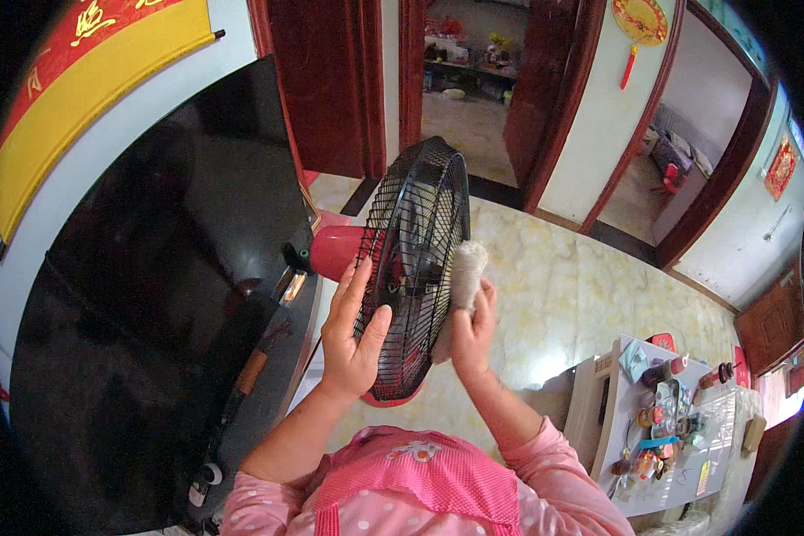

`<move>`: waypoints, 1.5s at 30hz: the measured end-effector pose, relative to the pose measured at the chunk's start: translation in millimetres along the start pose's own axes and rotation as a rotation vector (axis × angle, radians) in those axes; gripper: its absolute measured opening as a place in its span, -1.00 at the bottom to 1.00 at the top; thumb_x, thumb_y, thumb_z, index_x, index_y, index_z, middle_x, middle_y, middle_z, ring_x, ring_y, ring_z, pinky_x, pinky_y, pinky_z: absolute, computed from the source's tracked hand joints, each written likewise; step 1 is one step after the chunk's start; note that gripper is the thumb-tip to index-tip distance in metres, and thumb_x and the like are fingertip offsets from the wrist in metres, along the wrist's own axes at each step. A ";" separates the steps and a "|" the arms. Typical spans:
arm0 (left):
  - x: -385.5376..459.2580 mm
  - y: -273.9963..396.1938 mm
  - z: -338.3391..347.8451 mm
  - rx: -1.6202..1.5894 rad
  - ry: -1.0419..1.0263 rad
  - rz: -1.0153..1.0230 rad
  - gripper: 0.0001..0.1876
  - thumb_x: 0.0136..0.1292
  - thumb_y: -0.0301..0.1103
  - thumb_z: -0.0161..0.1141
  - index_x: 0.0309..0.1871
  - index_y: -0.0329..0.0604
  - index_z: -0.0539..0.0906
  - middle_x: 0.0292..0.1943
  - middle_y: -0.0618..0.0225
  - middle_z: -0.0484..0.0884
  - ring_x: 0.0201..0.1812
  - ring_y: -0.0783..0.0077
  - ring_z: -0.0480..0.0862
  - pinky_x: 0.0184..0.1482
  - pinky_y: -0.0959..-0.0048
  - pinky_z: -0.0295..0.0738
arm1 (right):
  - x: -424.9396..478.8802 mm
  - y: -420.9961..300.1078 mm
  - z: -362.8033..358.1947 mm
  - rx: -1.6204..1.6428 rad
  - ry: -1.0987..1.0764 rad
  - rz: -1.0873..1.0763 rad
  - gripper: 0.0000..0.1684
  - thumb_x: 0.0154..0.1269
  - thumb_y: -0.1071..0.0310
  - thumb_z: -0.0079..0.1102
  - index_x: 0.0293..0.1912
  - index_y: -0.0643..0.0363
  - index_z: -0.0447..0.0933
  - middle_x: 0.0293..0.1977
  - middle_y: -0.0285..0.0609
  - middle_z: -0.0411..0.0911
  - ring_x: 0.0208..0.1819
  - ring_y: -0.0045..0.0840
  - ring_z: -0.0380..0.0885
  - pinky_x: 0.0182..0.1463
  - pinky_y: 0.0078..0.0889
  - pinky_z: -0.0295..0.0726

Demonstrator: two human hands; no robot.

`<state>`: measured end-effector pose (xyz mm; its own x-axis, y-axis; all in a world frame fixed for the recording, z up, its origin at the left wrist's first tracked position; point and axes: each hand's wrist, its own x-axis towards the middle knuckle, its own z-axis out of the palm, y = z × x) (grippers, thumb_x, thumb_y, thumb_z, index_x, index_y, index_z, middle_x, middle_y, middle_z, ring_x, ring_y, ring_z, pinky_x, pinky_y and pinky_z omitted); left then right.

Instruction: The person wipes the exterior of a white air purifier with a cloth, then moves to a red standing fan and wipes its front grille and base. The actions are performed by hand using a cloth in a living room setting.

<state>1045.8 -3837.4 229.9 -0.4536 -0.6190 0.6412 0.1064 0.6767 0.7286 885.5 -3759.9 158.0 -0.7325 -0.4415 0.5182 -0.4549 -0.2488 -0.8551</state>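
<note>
A standing electric fan with a black wire guard [419, 268] and a red motor housing [335, 252] is right in front of me, its guard facing right. My left hand [352, 335] lies against the back of the guard, thumb and fingers spread over the wires. On the front side, my right hand [474, 328] grips a light grey cloth [468, 271] and holds it at the guard's face. Part of the cloth hangs below the hand along the wires. The fan's red base [394, 395] shows under the guard; its pole is hidden.
At left, a large black television [147, 301] stands on a dark cabinet [285, 348] close to my left arm. To the right, a white table [616, 429] carries several jars and bottles. Dark red door frames [569, 107] open beyond the marble-patterned floor [549, 281].
</note>
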 end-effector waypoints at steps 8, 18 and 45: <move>-12.8 -26.8 4.3 -0.050 -0.094 0.003 -0.42 0.31 -0.14 0.12 0.28 -0.34 0.37 0.29 0.02 0.38 0.33 0.16 0.36 0.34 0.27 0.21 | 15.5 -94.2 11.9 -0.239 -0.336 -0.848 -0.21 -0.32 0.17 0.31 0.09 0.08 0.57 -0.07 -0.05 0.41 -0.09 -0.17 0.42 0.04 -0.12 0.41; 4.3 6.0 0.6 0.092 -0.003 0.075 -0.48 0.34 -0.38 0.08 0.35 -0.29 0.34 0.31 -0.19 0.32 0.36 -0.06 0.32 0.35 0.24 0.16 | 22.7 46.9 -3.9 -0.174 0.023 -0.210 -0.57 0.00 0.47 0.00 -0.05 0.32 0.48 0.00 0.10 0.37 0.01 -0.07 0.35 0.17 -0.14 0.33; 1.1 9.3 1.8 0.112 -0.009 0.093 -0.49 0.36 -0.36 0.06 0.35 -0.31 0.34 0.30 -0.20 0.33 0.34 -0.05 0.33 0.35 0.25 0.17 | 29.1 46.5 -11.2 -0.041 -0.025 0.109 -0.55 0.14 0.44 -0.04 0.06 0.30 0.44 0.03 0.07 0.32 0.14 -0.14 0.30 0.27 -0.25 0.27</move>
<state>1044.7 -3831.1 237.0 -0.4541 -0.5483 0.7022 0.0494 0.7715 0.6343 837.4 -3774.6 133.5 -0.7661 -0.4857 0.4210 -0.3937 -0.1632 -0.9046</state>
